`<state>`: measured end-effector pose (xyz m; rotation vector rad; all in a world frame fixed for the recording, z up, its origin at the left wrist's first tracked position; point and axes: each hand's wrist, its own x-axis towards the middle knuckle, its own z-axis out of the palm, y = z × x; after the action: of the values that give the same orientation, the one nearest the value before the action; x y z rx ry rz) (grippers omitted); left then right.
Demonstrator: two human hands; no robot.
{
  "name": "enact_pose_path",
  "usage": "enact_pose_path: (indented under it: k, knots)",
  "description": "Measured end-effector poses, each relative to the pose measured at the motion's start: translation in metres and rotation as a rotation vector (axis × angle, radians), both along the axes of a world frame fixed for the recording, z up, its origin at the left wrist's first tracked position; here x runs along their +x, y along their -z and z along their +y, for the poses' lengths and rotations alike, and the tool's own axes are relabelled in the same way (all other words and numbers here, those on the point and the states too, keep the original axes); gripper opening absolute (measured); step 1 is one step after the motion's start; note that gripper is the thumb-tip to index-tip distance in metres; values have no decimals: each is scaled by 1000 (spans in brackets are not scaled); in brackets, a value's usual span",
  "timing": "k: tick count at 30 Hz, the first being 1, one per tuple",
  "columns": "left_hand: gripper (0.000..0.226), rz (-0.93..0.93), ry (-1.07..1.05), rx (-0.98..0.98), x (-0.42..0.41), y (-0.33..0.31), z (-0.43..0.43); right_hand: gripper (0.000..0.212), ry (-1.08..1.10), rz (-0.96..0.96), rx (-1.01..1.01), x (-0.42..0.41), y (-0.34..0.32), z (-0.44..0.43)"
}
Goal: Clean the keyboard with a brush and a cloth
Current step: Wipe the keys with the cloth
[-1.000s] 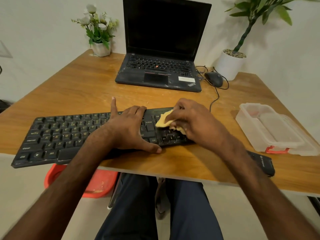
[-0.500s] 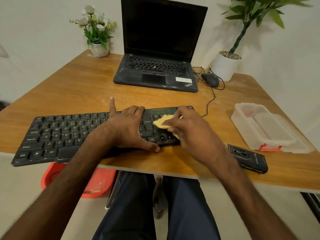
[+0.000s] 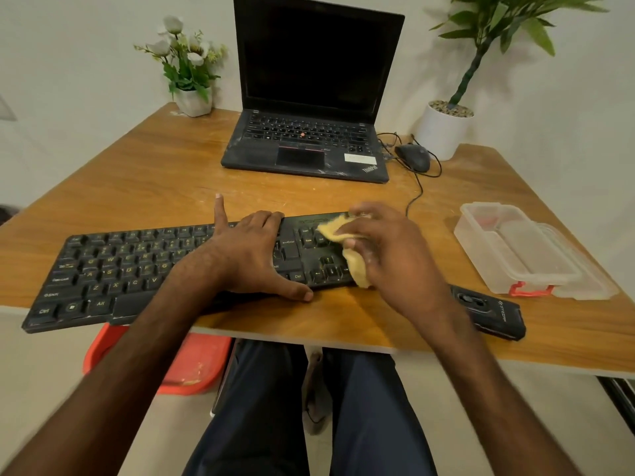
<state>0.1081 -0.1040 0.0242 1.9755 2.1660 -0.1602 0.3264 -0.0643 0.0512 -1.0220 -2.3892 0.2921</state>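
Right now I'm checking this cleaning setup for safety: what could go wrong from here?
The keyboard overhangs the table edge at its left end; pressure from the left hand or wiping by the right hand with the cloth might tip or slide it off. The phone lies near the front edge by the right forearm, which could knock it down.

- I see a matt black plastic keyboard [image 3: 137,266], dusty.
- Soft yellow cloth [image 3: 338,228], crumpled.
- Smooth wood-grain table [image 3: 144,173].
- Cloudy translucent plastic container [image 3: 515,249].
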Motion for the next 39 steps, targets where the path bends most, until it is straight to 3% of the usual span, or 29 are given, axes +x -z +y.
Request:
enact_pose_path:
  k: [5, 10, 13, 15, 17, 19, 25, 28, 31, 35, 39]
  knots:
    - [156, 18, -2, -7, -2, 2, 1, 42, 17, -414, 69, -14, 11, -28]
    - [147, 18, 4, -14, 4, -2, 0, 46, 24, -537, 0, -5, -7, -42]
    - [147, 1, 5, -22, 4, -3, -1, 40, -19, -502, -101, 3, -20, -37]
    - [147, -4, 0, -23, 4, -4, -1, 36, -5, -319, -169, 14, -25, -32]
    - [147, -2, 0, -23, 3, -3, 0, 36, 63, -22, -42, 25, -23, -24]
    - [148, -6, -5, -29, 3, -4, 1, 36, 180, 75, 129, 25, -9, -22]
    - [148, 16, 2, -9, 3, -1, 1, 48, 133, -227, 161, -7, 45, -60]
    - [148, 9, 1, -11, 3, -1, 1, 59, 126, -245, 42, -5, 44, -72]
    - [152, 7, 8, -10, 2, -1, 2, 44, 47, -240, -41, 4, 30, -66]
    - [159, -16, 14, -25, 1, -3, 3, 41, 162, -2, 77, 5, 13, -37]
    - [149, 32, 15, -1, 3, -1, 2, 43, 57, -245, 116, -31, 20, -42]
